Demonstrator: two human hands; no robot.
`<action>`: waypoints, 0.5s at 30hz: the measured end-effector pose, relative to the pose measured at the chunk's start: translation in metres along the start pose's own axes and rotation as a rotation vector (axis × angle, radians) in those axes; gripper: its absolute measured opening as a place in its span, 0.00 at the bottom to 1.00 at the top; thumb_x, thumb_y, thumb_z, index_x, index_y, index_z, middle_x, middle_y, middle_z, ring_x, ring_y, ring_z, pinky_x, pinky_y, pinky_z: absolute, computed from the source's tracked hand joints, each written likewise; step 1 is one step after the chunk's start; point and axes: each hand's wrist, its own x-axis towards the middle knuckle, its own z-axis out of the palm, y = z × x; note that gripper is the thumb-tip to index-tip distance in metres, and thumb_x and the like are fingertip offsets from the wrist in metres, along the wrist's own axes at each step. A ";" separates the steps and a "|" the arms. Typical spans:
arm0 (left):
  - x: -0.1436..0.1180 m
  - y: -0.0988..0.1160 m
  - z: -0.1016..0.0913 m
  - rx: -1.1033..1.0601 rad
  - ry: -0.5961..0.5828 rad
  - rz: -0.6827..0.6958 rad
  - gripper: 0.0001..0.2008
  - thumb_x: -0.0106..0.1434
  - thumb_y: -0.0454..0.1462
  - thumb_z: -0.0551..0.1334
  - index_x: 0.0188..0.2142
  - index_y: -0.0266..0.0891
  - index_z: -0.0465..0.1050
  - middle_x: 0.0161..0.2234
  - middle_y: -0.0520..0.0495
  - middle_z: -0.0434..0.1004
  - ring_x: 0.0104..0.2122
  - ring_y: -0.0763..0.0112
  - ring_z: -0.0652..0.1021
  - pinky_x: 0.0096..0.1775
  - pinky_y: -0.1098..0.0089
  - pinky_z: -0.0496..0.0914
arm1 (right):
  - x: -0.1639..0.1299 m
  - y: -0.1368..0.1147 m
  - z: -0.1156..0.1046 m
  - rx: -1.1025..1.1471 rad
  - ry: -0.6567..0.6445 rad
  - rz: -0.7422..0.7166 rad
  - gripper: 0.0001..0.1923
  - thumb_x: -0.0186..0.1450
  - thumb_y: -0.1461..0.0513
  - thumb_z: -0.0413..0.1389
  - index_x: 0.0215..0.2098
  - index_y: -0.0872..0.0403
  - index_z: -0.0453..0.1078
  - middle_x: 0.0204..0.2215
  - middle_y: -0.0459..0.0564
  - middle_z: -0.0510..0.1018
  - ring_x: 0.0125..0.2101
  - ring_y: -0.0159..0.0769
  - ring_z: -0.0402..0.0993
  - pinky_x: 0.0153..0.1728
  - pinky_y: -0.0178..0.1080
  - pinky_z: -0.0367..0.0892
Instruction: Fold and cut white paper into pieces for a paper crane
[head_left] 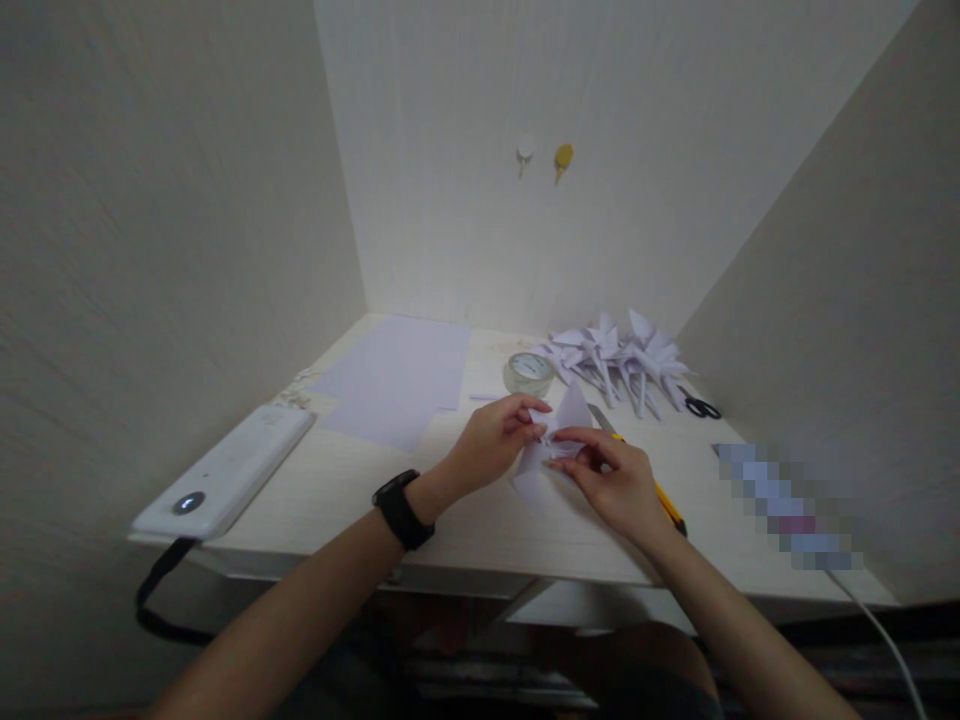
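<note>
Folded paper [559, 440]: white, partly folded, low over the worktop [450, 520], near its middle.
Left hand [491, 440]: fingers pinched on the paper's left edge.
Right hand [615, 480]: fingers pressed together on the paper's right part.
Knife [670, 505]: yellow, under the right hand.
Tape roll [529, 372]: farther back.
Finished paper shapes [622, 360]: far right.
Blank sheets [397, 380]: far left.

Dim, soft pic, wide-angle bend at edges.
Brightest on back wall [600, 200] above desk [480, 530]; foreground arms dark; pixelated patch at right.
</note>
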 end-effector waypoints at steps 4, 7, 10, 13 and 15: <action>0.001 -0.002 0.001 -0.093 -0.010 -0.017 0.12 0.60 0.35 0.63 0.44 0.37 0.73 0.29 0.53 0.71 0.29 0.74 0.75 0.34 0.73 0.69 | -0.001 -0.002 -0.001 -0.005 0.006 -0.032 0.09 0.58 0.58 0.64 0.37 0.51 0.78 0.20 0.43 0.74 0.19 0.30 0.65 0.24 0.34 0.64; 0.002 -0.003 0.002 -0.141 -0.013 -0.029 0.11 0.59 0.34 0.64 0.43 0.37 0.72 0.28 0.53 0.72 0.29 0.74 0.76 0.34 0.73 0.70 | -0.002 -0.004 -0.001 -0.013 0.012 -0.036 0.09 0.58 0.58 0.64 0.37 0.51 0.78 0.19 0.42 0.72 0.19 0.30 0.64 0.23 0.34 0.63; 0.002 -0.004 0.003 -0.156 -0.011 -0.023 0.11 0.59 0.34 0.64 0.42 0.36 0.72 0.27 0.54 0.71 0.28 0.75 0.76 0.34 0.73 0.70 | -0.003 -0.003 -0.001 -0.013 0.027 -0.043 0.08 0.58 0.59 0.65 0.36 0.51 0.77 0.19 0.41 0.72 0.19 0.29 0.64 0.22 0.33 0.62; 0.002 -0.004 0.003 -0.147 -0.012 -0.016 0.11 0.59 0.35 0.65 0.42 0.36 0.72 0.27 0.55 0.70 0.27 0.76 0.74 0.32 0.74 0.68 | -0.003 -0.001 0.000 0.004 0.041 -0.020 0.09 0.57 0.60 0.66 0.36 0.51 0.77 0.19 0.41 0.72 0.19 0.29 0.65 0.23 0.33 0.62; 0.002 -0.003 0.002 -0.111 -0.009 -0.003 0.11 0.59 0.36 0.65 0.42 0.36 0.72 0.27 0.55 0.70 0.27 0.76 0.73 0.31 0.74 0.67 | -0.003 -0.001 0.001 0.026 0.050 0.015 0.09 0.56 0.60 0.66 0.36 0.51 0.77 0.19 0.40 0.71 0.19 0.28 0.64 0.22 0.33 0.61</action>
